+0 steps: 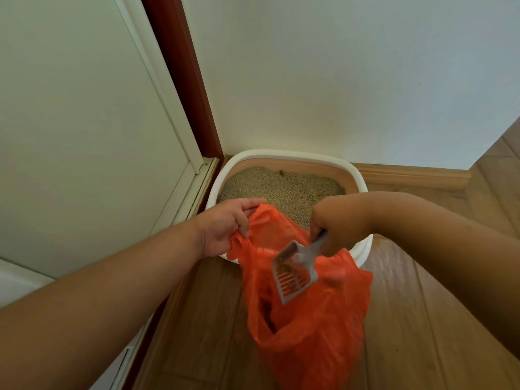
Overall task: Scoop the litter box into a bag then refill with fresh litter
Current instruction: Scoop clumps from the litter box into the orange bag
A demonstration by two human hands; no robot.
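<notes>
grey scoop [295, 270] in right-hand fingers [316, 230]

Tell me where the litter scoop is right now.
In the head view, the grey litter scoop is held by the right hand over the mouth of the orange plastic bag, just in front of the white litter box.

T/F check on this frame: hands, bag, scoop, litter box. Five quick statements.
1. The left hand grips the orange bag at its rim. True.
2. The right hand is empty. False: it holds the grey scoop by the handle.
3. The scoop's slotted end is over the bag. True.
4. The litter box stands mid-room. False: it stands in the corner, by the wall.
5. The box is empty. False: litter lies in it.
</notes>
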